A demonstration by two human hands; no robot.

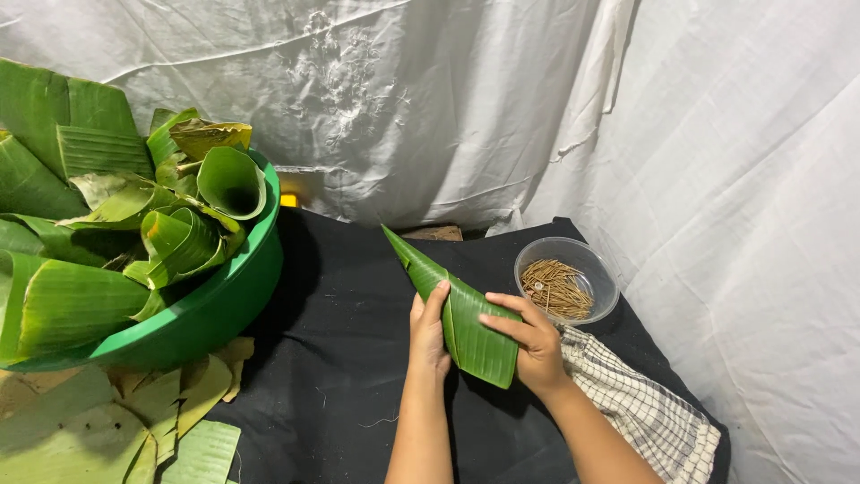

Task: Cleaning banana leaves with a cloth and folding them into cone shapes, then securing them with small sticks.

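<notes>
A leaf cone (457,309) is gripped by fingers of left hand (428,336) and right hand (535,345) above a black-clothed table (340,358); white sheeting (717,134) is hung beyond.

The camera on my head looked down and forward, close over my forearms at lower centre, across the black cloth-covered table (340,358) toward the white draped sheet (502,99) behind.

Open black cloth (340,358) on the counter lies left of the left hand (428,336), room to pass there. Further left the green basin (224,305) of rolled leaves blocks. Right, a clear bowl (573,255) of sticks and a checked towel (636,403) crowd the right hand (537,345).
</notes>
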